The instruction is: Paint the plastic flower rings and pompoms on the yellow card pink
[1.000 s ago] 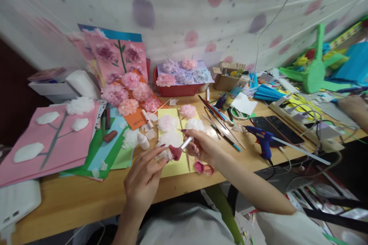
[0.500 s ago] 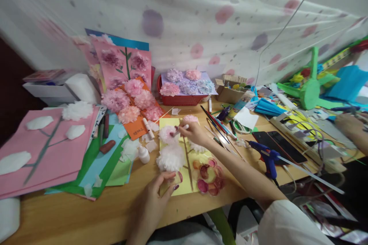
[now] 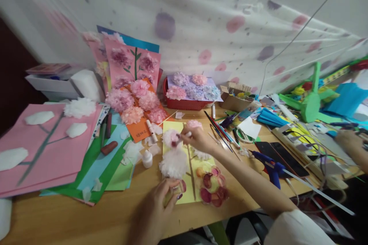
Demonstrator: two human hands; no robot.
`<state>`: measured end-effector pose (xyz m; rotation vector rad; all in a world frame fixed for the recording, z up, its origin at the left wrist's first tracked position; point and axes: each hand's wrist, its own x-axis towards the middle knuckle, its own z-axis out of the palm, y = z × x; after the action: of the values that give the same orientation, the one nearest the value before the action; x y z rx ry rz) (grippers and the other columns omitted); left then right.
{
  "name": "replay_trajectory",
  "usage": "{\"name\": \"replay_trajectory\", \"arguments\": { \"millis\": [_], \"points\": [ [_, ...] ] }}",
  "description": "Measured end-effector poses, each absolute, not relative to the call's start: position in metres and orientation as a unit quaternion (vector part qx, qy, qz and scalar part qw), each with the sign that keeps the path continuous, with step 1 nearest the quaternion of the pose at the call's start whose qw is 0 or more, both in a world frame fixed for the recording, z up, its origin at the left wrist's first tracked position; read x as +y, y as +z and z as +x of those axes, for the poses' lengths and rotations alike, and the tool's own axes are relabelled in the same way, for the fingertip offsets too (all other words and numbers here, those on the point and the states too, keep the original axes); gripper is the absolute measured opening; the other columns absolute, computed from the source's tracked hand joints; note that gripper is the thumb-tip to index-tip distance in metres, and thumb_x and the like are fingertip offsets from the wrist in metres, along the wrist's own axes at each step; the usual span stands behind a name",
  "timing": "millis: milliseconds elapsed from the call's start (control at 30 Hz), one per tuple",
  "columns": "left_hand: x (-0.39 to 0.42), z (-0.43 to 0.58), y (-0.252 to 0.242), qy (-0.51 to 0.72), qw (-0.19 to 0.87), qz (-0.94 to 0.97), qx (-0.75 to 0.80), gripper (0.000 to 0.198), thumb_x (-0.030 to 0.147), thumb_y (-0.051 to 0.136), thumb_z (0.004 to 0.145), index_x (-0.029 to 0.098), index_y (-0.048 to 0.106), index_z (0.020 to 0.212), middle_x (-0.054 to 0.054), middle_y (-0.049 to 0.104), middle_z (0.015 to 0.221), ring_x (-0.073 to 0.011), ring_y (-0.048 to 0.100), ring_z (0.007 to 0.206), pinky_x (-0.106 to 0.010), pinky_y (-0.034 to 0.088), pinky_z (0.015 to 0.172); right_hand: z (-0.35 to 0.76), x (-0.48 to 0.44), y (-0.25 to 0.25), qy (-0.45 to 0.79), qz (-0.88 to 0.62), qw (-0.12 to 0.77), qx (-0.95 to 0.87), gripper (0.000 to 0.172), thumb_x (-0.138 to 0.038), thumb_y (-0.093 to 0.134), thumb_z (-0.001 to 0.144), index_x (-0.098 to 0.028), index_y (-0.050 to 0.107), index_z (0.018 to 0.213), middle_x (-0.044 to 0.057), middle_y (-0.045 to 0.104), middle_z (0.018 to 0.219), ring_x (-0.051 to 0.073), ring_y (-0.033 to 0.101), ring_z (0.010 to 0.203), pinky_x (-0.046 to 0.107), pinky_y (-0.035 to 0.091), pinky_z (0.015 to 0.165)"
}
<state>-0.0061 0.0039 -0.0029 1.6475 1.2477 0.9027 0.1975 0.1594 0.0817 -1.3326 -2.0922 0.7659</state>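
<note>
Nearest, the left hand [image 3: 161, 199] is curling closed around a small clear jar with a pink end [image 3: 179, 187], gripping it just over the lower left of a yellow paper card [image 3: 186, 194]. The card is lying flat on a pale wooden table [image 3: 97, 222], with brown stem lines running up it. A round cluster of pink, red and yellow pots [image 3: 214, 188] is resting on the card's lower right side. A ruffled white paper flower [image 3: 173, 164] is sitting beyond the jar.

Farther up, the right hand [image 3: 198, 138] is pinching a short brush with dark pink bristles [image 3: 174, 144], and the bristles are meeting a fluffy pale pink paper flower [image 3: 167, 138] at the card's upper left (how firmly, one cannot tell). A small white plastic bottle [image 3: 147, 159] is standing left of the card; a blue glue gun [image 3: 270, 166] is lying well to the right. Behind, a red plastic basket [image 3: 186, 104] is supporting a lilac sheet of pastel flowers [image 3: 195, 92].
</note>
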Motion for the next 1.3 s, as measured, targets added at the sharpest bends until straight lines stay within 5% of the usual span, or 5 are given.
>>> {"name": "replay_trajectory", "arguments": {
  "millis": [700, 900, 1067, 1167, 1300],
  "points": [
    [0.005, -0.007, 0.006, 0.375, 0.389, 0.681, 0.495, 0.015, 0.025, 0.060, 0.088, 0.027, 0.069, 0.100, -0.003, 0.079, 0.105, -0.0204, 0.074, 0.099, -0.031, 0.058, 0.086, 0.238, 0.154, 0.081, 0.286, -0.548, 0.452, -0.643, 0.051, -0.063, 0.051, 0.090, -0.020, 0.063, 0.067, 0.000, 0.056, 0.052, 0.015, 0.052, 0.049, 0.027, 0.040, 0.052],
    [0.003, -0.008, 0.002, 0.364, 0.379, 0.690, 0.497, 0.016, 0.027, 0.059, 0.090, 0.027, 0.069, 0.102, -0.004, 0.078, 0.108, -0.0211, 0.074, 0.102, -0.033, 0.058, 0.089, 0.251, 0.163, 0.117, 0.245, -0.534, 0.499, -0.636, 0.042, -0.059, 0.054, 0.090, -0.021, 0.059, 0.073, 0.002, 0.060, 0.072, 0.016, 0.052, 0.064, 0.028, 0.041, 0.058],
    [0.002, -0.010, -0.004, 0.371, 0.353, 0.697, 0.501, 0.015, 0.030, 0.062, 0.089, 0.028, 0.070, 0.102, -0.004, 0.079, 0.105, -0.0207, 0.075, 0.099, -0.031, 0.060, 0.087, 0.236, 0.192, 0.140, 0.197, -0.428, 0.273, -0.839, 0.020, -0.030, 0.057, 0.091, -0.020, 0.074, 0.097, 0.007, 0.074, 0.096, 0.021, 0.065, 0.086, 0.032, 0.045, 0.079],
    [0.003, -0.012, -0.006, 0.376, 0.339, 0.712, 0.485, 0.015, 0.030, 0.064, 0.089, 0.028, 0.069, 0.103, -0.003, 0.079, 0.104, -0.0194, 0.075, 0.097, -0.029, 0.060, 0.086, 0.227, 0.215, 0.127, 0.135, -0.430, 0.062, -0.890, 0.032, -0.010, 0.061, 0.083, -0.020, 0.076, 0.109, 0.010, 0.078, 0.108, 0.025, 0.067, 0.100, 0.037, 0.036, 0.094],
    [0.005, -0.017, -0.012, 0.373, 0.330, 0.739, 0.454, 0.017, 0.028, 0.065, 0.090, 0.029, 0.068, 0.107, -0.004, 0.079, 0.106, -0.0187, 0.075, 0.098, -0.026, 0.059, 0.088, 0.218, 0.234, 0.096, 0.136, -0.413, -0.036, -0.900, 0.037, -0.005, 0.066, 0.077, -0.022, 0.078, 0.108, 0.009, 0.080, 0.104, 0.026, 0.068, 0.102, 0.040, 0.027, 0.096]
  ]
}}
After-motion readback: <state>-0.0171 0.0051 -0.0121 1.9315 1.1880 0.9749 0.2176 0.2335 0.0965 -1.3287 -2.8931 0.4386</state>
